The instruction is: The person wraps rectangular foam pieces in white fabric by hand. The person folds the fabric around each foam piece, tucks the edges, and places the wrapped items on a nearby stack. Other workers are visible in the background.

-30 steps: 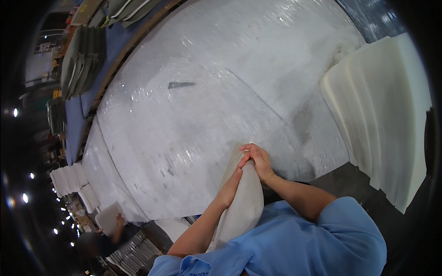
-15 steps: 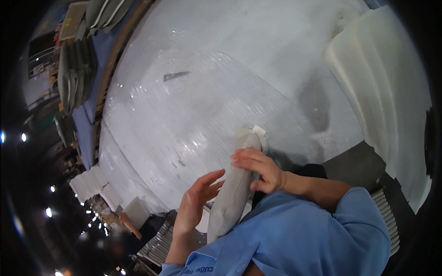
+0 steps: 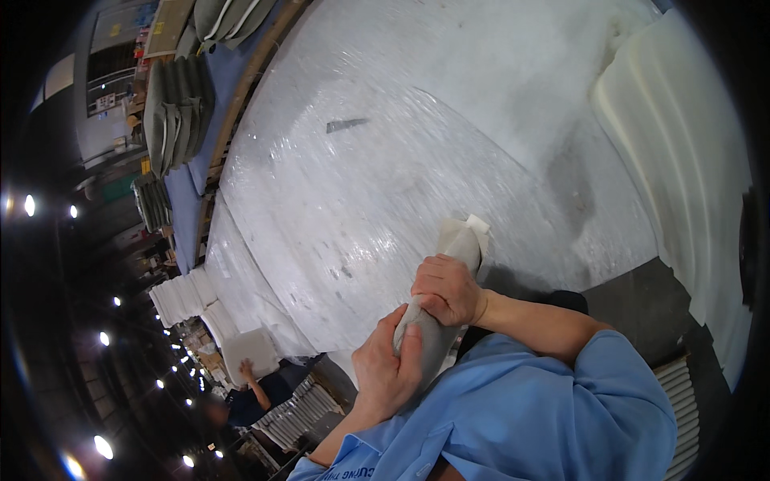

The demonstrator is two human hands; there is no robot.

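A pale grey fabric-covered cushion [image 3: 437, 341], seen nearly edge-on, stands against my body and reaches out over the plastic-wrapped table. At its far end a small white flap [image 3: 479, 224] sticks out. My right hand [image 3: 449, 289] is closed over the upper edge, fingers curled and thumb tucked beneath. Nearer to me, my left hand [image 3: 389, 365] pinches the same edge between thumb and fingers, just short of the right hand. The cushion's lower part is hidden by my hands and blue shirt.
White foam sheets [image 3: 674, 160] are stacked at the right. Grey cushions [image 3: 178, 112] stand in a row on a blue surface at the far left. Below them are white pads [image 3: 180, 297]. At the lower left another person's hand [image 3: 247, 369] touches a white pad [image 3: 245, 346].
Both hands, loose and spread around the cushion before, have closed on its edge. The whole view has shifted slightly, and the other person with a pad has come further into sight.
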